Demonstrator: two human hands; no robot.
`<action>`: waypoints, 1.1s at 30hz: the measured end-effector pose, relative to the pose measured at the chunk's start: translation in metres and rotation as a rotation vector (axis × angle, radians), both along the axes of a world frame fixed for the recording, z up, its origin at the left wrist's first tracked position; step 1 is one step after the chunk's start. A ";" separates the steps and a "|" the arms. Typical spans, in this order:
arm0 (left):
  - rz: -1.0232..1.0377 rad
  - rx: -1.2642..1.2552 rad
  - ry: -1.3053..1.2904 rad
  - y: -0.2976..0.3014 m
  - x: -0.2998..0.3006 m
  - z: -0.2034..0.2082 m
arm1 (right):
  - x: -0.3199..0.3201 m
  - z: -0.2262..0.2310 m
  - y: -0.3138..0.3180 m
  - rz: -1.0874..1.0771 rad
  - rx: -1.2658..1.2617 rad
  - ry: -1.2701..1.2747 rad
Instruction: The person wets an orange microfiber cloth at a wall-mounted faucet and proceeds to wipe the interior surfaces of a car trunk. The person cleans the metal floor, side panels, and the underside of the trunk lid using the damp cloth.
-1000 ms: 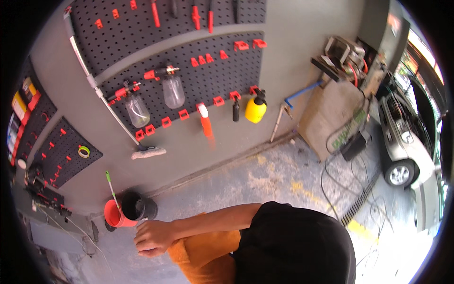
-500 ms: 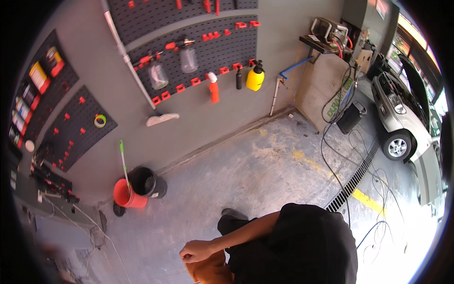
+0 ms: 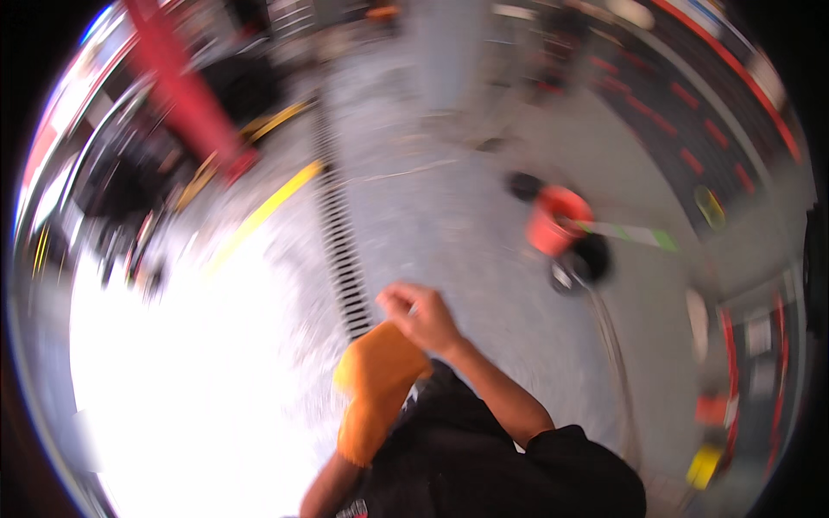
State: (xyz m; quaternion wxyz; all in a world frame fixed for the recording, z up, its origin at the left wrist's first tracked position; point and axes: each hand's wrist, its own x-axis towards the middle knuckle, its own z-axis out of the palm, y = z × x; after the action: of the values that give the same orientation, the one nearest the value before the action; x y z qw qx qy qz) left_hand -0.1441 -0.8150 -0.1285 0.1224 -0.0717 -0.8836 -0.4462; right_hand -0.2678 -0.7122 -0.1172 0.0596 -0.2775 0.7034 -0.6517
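Observation:
An orange glove (image 3: 389, 367) covers my left hand (image 3: 370, 380), with its cuff round the wrist and the bare forearm below it. Its fabric hides how the fingers inside are bent. Bare and slightly blurred, my right hand (image 3: 421, 318) lies at the upper edge of the glove. Its fingers are bent together toward the thumb, and whatever may be between them is hidden. Both hands are in front of my dark shirt, over the concrete floor.
A floor drain grate (image 3: 338, 250) runs away ahead beside a yellow line (image 3: 268, 211). To the right stand a red bucket (image 3: 557, 220) with a green-tipped handle and a black bucket (image 3: 587, 257). A red post (image 3: 186, 86) rises at the far left; pegboards (image 3: 665, 112) line the right wall.
The view has swung round: the buckets have passed from left to right, and the drain now lies ahead. My gloved left hand, mostly hidden before, now shows beside my right hand.

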 end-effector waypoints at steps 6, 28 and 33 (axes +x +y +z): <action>0.585 -0.444 -0.670 -0.114 -0.012 0.092 | -0.015 0.129 -0.277 0.438 -0.282 0.396; 0.943 0.854 -0.029 -0.680 0.038 0.021 | 0.078 0.036 -0.794 1.274 -0.338 -0.224; 0.890 0.747 -0.240 -0.818 0.029 0.004 | 0.067 -0.023 -0.915 1.341 -0.078 -0.239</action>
State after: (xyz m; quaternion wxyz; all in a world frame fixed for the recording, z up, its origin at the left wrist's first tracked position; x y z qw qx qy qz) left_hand -0.1154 -1.6330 -0.1247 0.2140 0.4045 -0.6195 -0.6379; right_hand -0.2009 -1.6274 -0.1402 0.5177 -0.5815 0.3441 -0.5247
